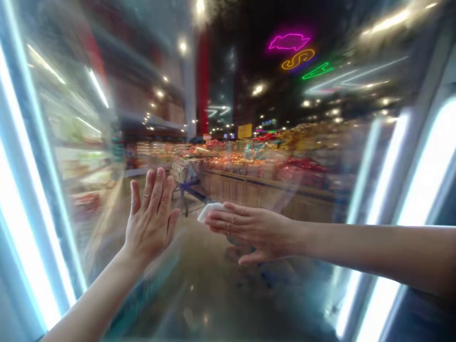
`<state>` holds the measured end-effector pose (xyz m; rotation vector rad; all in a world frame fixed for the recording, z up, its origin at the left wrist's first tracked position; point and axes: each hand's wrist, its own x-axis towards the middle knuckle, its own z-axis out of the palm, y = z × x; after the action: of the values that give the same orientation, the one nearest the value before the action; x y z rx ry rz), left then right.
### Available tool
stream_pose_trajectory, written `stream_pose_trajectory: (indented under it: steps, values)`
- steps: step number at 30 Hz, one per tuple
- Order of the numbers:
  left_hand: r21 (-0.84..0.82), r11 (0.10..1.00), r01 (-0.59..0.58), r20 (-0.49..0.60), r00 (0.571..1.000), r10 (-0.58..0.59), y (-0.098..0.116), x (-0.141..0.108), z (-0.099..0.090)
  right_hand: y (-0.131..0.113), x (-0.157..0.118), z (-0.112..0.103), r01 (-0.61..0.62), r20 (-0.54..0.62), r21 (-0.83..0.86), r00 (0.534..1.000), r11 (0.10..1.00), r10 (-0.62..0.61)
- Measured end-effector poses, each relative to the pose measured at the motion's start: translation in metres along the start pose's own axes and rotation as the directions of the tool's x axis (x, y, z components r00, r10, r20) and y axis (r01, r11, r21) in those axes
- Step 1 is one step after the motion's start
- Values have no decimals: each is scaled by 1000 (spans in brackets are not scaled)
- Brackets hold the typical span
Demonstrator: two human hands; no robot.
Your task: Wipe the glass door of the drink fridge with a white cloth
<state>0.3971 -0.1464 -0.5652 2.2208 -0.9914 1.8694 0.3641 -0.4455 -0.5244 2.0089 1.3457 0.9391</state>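
My left hand [151, 218] lies flat, fingers stretched upward and palm turned away from me, against what looks like a clear glass pane [199, 294]. Nothing shows in it. To its right, my right hand [256, 230] reaches in sideways from the right edge, palm toward the same pane, fingers pointing left. Under its fingers it holds a white folded cloth [209, 210]; only one end sticks out past the fingertips, and the rest is hidden by the hand. A dark reflection of the hand shows faintly just below it.
Bright light tubes [21, 209] line the left side, with more tubes [383, 190] on the right. Beyond the glass, blurred, are a shopping cart [188, 178], a long wooden counter [249, 187] heaped with colourful goods, and neon signs [290, 42] overhead.
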Motion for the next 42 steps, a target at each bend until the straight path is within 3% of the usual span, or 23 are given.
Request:
stream_pose_trajectory:
  steps: [1, 3, 5, 7, 8, 10, 12, 13, 16, 18, 23, 28, 29, 33, 34, 37, 38, 39, 42]
  values:
    - [-14, 1000, -17, 2, 1000, 17, 7, 4, 1, 0, -13, 1, -18, 37, 8, 999, 1000, 18]
    - [-39, 998, -55, 3, 998, 55, 22, 10, 4, 2, -40, -1, -229, 11, -13, 973, 973, 229]
    - [-52, 995, -82, -1, 997, 82, 37, 12, 9, 0, -70, -1, -501, -153, -61, 859, 863, 488]
    - [-50, 994, -93, -5, 996, 93, 55, 11, 16, -16, -101, 6, -623, -295, -102, 764, 776, 574]
    - [-49, 995, -91, -7, 996, 91, 66, 10, 20, -29, -114, 13, -624, -328, -124, 759, 772, 562]
    - [-62, 994, -87, -9, 996, 87, 89, 7, 28, -56, -134, 28, -565, -292, -157, 810, 810, 508]
    - [-92, 991, -96, -6, 995, 96, 113, 7, 36, -73, -142, 39, -613, -281, -151, 778, 775, 561]
    - [-107, 989, -102, -7, 995, 102, 125, 9, 41, -76, -141, 41, -675, -297, -127, 725, 727, 622]
    - [-140, 986, -92, -27, 996, 90, 155, 23, 51, -75, -130, 43, -840, -361, 1, 505, 542, 784]
    - [-157, 985, -66, -42, 997, 60, 170, 33, 56, -82, -124, 48, -869, -368, 53, 440, 491, 819]
    - [-159, 984, -78, 2, 997, 80, 185, 38, 62, -106, -131, 62, -859, -322, 66, 463, 507, 826]
    - [-113, 991, -68, 55, 996, 74, 173, 19, 60, -102, -131, 61, -875, -343, 121, 406, 468, 847]
    - [-105, 993, -55, 63, 996, 62, 170, 12, 58, -107, -130, 64, -870, -337, 115, 420, 480, 842]
    - [-79, 997, 2, 109, 994, 7, 156, -17, 48, -137, -126, 80, -788, -303, 31, 579, 615, 757]
    - [-75, 997, 15, 117, 993, -6, 152, -24, 46, -140, -124, 82, -778, -301, 16, 595, 628, 746]
    - [-63, 996, 60, 138, 989, -51, 141, -45, 39, -140, -118, 87, -835, -281, 36, 519, 549, 807]
    - [-58, 995, 80, 147, 987, -71, 138, -52, 37, -141, -116, 89, -838, -265, 51, 514, 544, 816]
    - [-53, 994, 98, 160, 983, -88, 135, -59, 35, -143, -115, 91, -820, -244, 64, 540, 569, 806]
    - [-42, 989, 143, 197, 971, -132, 127, -75, 27, -152, -115, 97, -657, -178, 94, 728, 748, 662]
